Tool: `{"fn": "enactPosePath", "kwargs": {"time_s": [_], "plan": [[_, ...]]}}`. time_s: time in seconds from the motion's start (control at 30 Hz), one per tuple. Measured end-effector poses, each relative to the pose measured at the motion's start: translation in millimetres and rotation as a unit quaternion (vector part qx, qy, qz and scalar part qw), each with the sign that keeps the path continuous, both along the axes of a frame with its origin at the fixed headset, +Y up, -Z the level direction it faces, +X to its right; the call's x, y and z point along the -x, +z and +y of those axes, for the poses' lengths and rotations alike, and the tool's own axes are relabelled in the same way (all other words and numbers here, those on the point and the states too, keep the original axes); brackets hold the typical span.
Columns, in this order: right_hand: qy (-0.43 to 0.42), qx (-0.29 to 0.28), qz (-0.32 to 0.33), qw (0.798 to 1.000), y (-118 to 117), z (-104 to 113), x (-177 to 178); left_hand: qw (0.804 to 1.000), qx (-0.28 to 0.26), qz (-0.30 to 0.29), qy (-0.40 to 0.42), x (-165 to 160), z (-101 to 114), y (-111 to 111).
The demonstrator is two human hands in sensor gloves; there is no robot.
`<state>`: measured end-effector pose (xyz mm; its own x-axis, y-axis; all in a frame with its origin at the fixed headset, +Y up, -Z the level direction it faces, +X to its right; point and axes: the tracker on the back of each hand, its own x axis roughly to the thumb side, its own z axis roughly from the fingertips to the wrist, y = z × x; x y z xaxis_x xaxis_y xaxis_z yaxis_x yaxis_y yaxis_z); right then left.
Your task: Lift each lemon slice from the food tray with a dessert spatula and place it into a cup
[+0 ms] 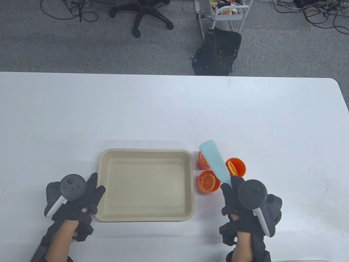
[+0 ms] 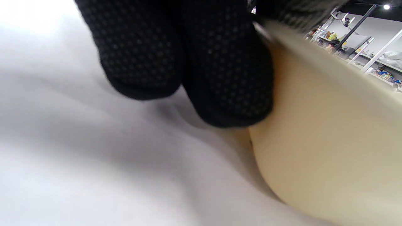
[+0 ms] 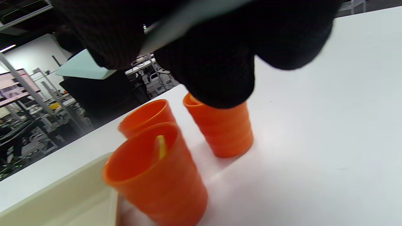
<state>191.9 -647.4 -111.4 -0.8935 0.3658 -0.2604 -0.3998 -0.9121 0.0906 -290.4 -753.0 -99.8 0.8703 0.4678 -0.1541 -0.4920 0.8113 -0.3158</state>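
The beige food tray holds no lemon slices. To its right stand three orange cups. The near cup and the right cup each hold a lemon slice; the far cup is partly hidden by the spatula. My right hand grips the handle of the light blue dessert spatula, whose bare blade points up and away over the cups. My left hand rests with straight fingers against the tray's outer left wall. The right wrist view shows the cups below the blade.
The white table stretches far beyond the tray and cups. Behind its far edge the floor holds an office chair, a black bag and a wire cart.
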Motion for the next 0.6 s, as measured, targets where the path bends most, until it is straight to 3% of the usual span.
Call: {"fn": "enactPosePath", "kwargs": {"time_s": [0.33,0.6], "plan": [[0.033,-0.045,0.119,0.991,2.5,-6.0,63.2,1.000,-0.001,0.000,-0.002,-0.3,0.2,-0.2],[0.083,-0.057,0.201,0.974,9.8,-29.4,123.6,1.000,0.000,-0.003,-0.005,-0.4,0.4,-0.5]]}}
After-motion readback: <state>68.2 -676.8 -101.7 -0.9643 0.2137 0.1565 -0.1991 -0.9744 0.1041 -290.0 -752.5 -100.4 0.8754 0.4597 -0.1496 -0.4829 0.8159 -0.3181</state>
